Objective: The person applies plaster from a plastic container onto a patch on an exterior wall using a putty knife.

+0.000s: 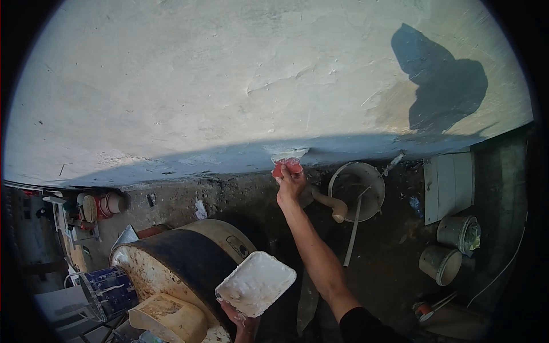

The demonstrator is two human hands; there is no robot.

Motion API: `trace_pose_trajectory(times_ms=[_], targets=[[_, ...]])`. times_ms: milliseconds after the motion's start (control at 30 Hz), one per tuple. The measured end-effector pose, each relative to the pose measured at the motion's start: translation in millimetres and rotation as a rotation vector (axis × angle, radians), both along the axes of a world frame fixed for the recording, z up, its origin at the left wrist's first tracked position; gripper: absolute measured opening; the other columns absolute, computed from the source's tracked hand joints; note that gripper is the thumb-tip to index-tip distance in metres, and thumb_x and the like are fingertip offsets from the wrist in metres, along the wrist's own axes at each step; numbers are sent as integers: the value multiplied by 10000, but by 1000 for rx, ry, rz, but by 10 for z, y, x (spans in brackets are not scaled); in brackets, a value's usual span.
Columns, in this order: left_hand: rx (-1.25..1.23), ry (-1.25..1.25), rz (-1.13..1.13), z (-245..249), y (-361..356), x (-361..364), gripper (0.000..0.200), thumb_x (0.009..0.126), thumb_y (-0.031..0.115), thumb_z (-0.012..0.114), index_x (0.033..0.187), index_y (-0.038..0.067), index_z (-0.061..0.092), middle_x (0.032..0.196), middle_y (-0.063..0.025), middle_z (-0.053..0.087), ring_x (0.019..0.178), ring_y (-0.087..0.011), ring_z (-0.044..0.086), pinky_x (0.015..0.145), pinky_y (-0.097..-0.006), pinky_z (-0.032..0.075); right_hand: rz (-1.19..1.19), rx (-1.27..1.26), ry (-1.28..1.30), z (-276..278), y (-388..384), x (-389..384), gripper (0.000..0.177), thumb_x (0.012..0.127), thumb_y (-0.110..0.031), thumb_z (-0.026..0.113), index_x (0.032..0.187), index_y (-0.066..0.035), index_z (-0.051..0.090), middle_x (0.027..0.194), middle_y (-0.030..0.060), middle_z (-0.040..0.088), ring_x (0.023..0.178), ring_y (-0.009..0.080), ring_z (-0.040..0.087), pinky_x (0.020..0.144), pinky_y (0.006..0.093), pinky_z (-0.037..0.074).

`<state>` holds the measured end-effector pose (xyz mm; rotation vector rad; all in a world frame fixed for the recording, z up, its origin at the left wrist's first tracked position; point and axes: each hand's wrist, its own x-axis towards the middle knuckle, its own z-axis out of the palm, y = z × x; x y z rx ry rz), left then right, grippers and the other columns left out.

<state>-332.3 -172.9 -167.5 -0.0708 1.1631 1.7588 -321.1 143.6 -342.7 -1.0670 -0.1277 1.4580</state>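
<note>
My right hand (pixel 290 186) is closed around a red putty spreader (pixel 287 166), pressing it against the low part of the wall (pixel 229 86). White putty (pixel 290 154) shows on the wall just above the spreader's edge. Lower down, my left hand (pixel 241 321) grips a white rectangular tray (pixel 257 283) from beneath. Its inside is smeared with white putty, and some putty sticks to my fingers. The fingers under the tray are partly hidden.
A large rusty drum (pixel 189 251) lies at my left, beside a blue bucket (pixel 108 291) and a yellowed plastic container (pixel 168 320). To the right stand a round tub (pixel 374 200) with a stick, a curved pipe (pixel 337 208), a white panel (pixel 449 183) and two buckets (pixel 440 263).
</note>
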Motion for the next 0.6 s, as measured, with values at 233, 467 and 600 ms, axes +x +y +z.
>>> trace_pose_trajectory(times_ms=[233, 467, 600], targets=[[89, 53, -49, -128, -213, -73, 730, 909, 648, 216, 1406, 124, 319, 1426, -111, 348, 1276, -339, 387, 1050, -537, 326, 54, 93, 41, 620, -256, -62, 206, 860, 46, 586, 1036, -37, 517, 1016, 69, 589, 903, 167, 603, 718, 331, 531], [27, 112, -39, -250, -350, -103, 734, 911, 650, 197, 1408, 124, 317, 1419, -107, 357, 1273, -327, 390, 1060, -528, 313, 35, 14, 34, 87, -496, 255, 242, 867, 44, 577, 1079, -53, 512, 1064, 76, 577, 977, 211, 603, 798, 454, 547], [-28, 178, -47, -388, -503, -118, 731, 911, 648, 201, 1407, 124, 319, 1418, -108, 362, 1274, -327, 390, 1060, -528, 312, -40, -283, 23, -889, -255, 313, 272, 857, 46, 588, 1090, -68, 507, 1066, 76, 567, 953, 218, 595, 783, 464, 541]])
